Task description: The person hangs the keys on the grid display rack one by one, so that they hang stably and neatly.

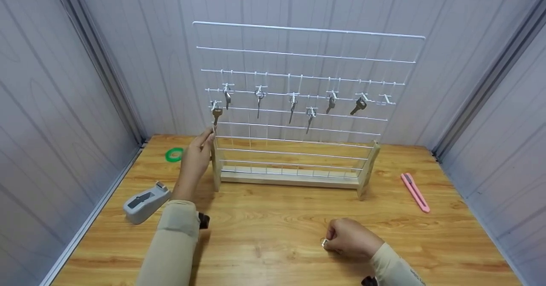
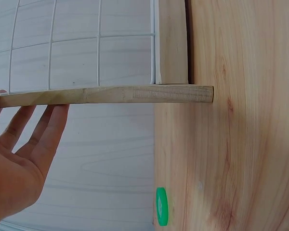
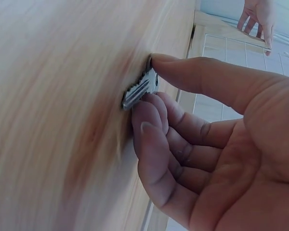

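A small silver key (image 3: 138, 90) with a notched blade is between the thumb and curled fingers of my right hand (image 3: 202, 130), low over the wooden table. In the head view this hand (image 1: 352, 237) is at the front right, a ring showing at its fingertips. My left hand (image 1: 197, 160) reaches up to the left side of a white wire rack (image 1: 290, 139) on a wooden stand. In the left wrist view, fingers of the left hand (image 2: 24, 159) press the outer face of the wooden side post (image 2: 149, 94), the thumb at its edge. Several keys hang on the rack's hooks, one key (image 1: 217, 114) just above the left hand.
A grey tape dispenser (image 1: 146, 202) stands at the left of the table, with a green tape roll (image 1: 174, 154) behind it. A pink utility knife (image 1: 414, 192) lies at the right. Panelled walls (image 1: 102, 43) enclose the table at the back and sides.
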A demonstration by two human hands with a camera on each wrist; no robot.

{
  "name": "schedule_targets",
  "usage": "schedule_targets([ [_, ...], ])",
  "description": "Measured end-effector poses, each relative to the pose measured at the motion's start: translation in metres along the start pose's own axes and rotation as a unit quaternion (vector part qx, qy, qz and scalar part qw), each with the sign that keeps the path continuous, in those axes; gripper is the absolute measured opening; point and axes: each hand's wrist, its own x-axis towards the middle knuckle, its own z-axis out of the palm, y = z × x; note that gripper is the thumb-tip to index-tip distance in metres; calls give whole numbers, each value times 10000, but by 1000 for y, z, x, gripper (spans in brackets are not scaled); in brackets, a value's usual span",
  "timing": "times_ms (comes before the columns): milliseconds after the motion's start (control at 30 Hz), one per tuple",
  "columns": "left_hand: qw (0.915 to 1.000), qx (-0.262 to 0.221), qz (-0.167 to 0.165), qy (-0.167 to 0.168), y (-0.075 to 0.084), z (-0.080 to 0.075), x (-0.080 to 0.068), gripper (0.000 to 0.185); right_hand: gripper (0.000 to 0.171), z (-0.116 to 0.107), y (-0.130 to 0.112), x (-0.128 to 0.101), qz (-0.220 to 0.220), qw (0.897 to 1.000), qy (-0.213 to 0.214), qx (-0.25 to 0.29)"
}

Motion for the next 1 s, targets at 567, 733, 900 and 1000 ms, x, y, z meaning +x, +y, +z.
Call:
schedule_targets([
  [567, 10000, -23, -1, -16, 1, 0, 0, 50, 7, -1, -2, 0, -270, 9989, -330, -190],
  [733, 10000, -51, 8, -67, -1, 1, 0, 51, 7, 0, -1, -1, -321, 9988, -327, -201],
  [900, 9999, -100, -53, -98, 0, 0, -1, 54, 6, -1, 0, -2, -424, 9985, -305, -189],
  [1000, 9999, -92, -26, -74, 1, -1, -1, 53, 7, -3, 1, -3, -520, 9981, -303, -133],
])
